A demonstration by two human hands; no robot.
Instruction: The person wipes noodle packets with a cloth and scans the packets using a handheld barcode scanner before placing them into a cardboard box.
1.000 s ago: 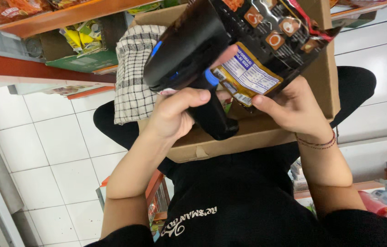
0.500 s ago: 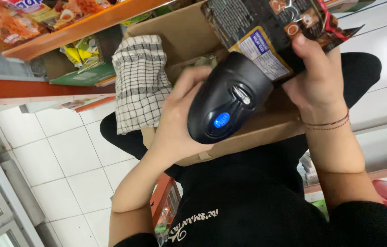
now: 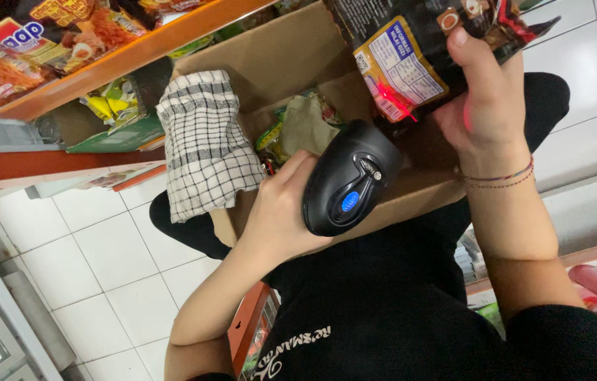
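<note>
The left hand [image 3: 281, 212] grips a black scanner [image 3: 349, 180] over the open cardboard box [image 3: 277, 56] while the right hand [image 3: 485, 106] holds a dark snack packet [image 3: 411, 49] above its far edge, where a tilted, crinkled barcode could likely spoil the read.

Head camera, close, straight down.
</note>
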